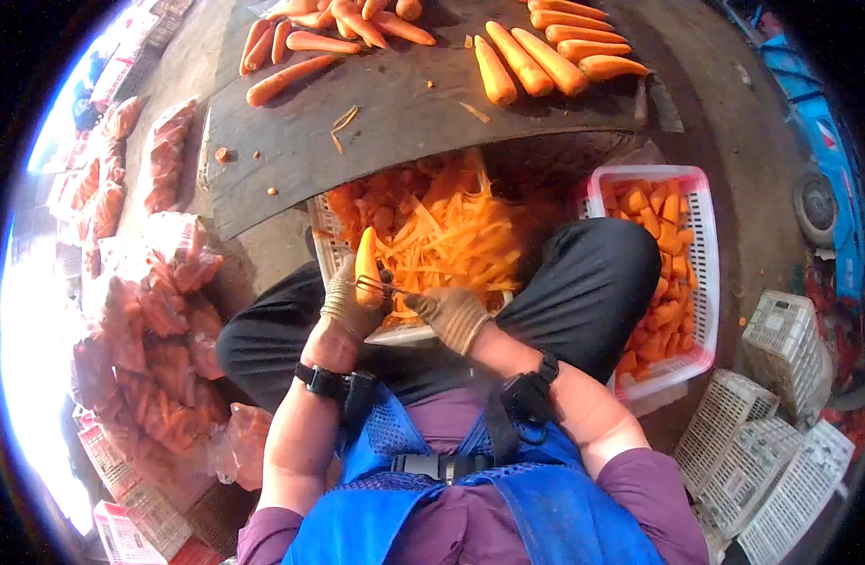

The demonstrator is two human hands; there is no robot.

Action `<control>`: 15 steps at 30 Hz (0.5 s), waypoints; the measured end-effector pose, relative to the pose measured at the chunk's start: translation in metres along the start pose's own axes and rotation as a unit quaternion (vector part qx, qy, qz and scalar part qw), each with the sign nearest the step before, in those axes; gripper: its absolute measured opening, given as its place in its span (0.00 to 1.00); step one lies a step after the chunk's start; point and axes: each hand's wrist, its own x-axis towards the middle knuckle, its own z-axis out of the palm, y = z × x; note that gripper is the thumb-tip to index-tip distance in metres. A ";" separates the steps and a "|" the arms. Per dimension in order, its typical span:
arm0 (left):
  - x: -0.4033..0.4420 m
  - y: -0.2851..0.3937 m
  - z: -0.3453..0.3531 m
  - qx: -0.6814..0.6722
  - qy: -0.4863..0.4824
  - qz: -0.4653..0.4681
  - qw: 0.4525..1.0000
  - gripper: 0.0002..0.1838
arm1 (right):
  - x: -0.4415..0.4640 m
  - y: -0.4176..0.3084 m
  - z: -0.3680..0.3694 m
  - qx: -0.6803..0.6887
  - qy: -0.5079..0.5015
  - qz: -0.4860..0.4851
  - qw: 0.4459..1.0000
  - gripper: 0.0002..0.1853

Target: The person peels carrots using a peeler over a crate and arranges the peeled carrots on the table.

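Observation:
A peeled-looking carrot stands nearly upright in my gloved left hand, whose fingers are wrapped round its lower end. My gloved right hand is closed on the handle of a peeler, and the peeler's head touches or nearly touches the carrot's side. Below both hands, between my knees, a white crate holds a heap of orange peel strips. On the dark board in front lie whole carrots at the left and a row of smoother, brighter carrots at the right.
At my right stands a white and pink basket of carrot pieces. Empty plastic crates are stacked beyond it, near a blue wheeled vehicle. Bags of carrots are piled at my left.

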 end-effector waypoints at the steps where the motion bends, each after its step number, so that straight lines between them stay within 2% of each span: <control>1: 0.003 0.003 -0.009 0.022 -0.021 -0.010 0.999 0.21 | 0.002 0.001 0.001 -0.015 0.009 -0.003 1.000 0.37; 2: 0.005 0.003 -0.017 0.044 -0.042 -0.021 0.998 0.20 | 0.003 0.003 0.002 -0.029 0.018 -0.005 0.999 0.37; 3: -0.016 -0.010 -0.018 0.096 -0.051 -0.043 0.993 0.19 | -0.013 0.006 0.005 -0.033 0.012 0.043 0.998 0.36; 5: -0.052 0.002 0.006 0.232 -0.112 -0.025 0.966 0.19 | 0.013 0.010 -0.001 -0.047 0.045 0.074 0.995 0.36; 6: -0.070 -0.005 0.009 0.217 -0.037 -0.021 0.975 0.19 | 0.009 0.009 -0.006 0.017 0.045 0.061 0.997 0.35; 7: -0.086 -0.008 0.012 0.207 0.038 -0.013 0.978 0.20 | 0.010 0.007 -0.002 0.025 0.055 0.069 0.996 0.35; 8: -0.097 -0.005 0.010 0.217 0.057 -0.002 0.974 0.20 | 0.012 0.004 0.002 0.034 0.067 0.074 0.994 0.35; 11: -0.092 -0.001 -0.002 0.102 0.037 -0.022 0.994 0.20 | 0.017 0.006 0.004 0.050 0.077 0.066 0.994 0.35; 12: -0.080 0.002 -0.021 0.143 -0.022 -0.009 0.989 0.20 | 0.017 0.007 0.003 0.052 0.071 0.059 0.994 0.35; 15: -0.056 -0.001 -0.020 0.106 0.007 0.016 0.994 0.21 | 0.012 0.002 -0.005 0.013 0.024 0.063 0.998 0.36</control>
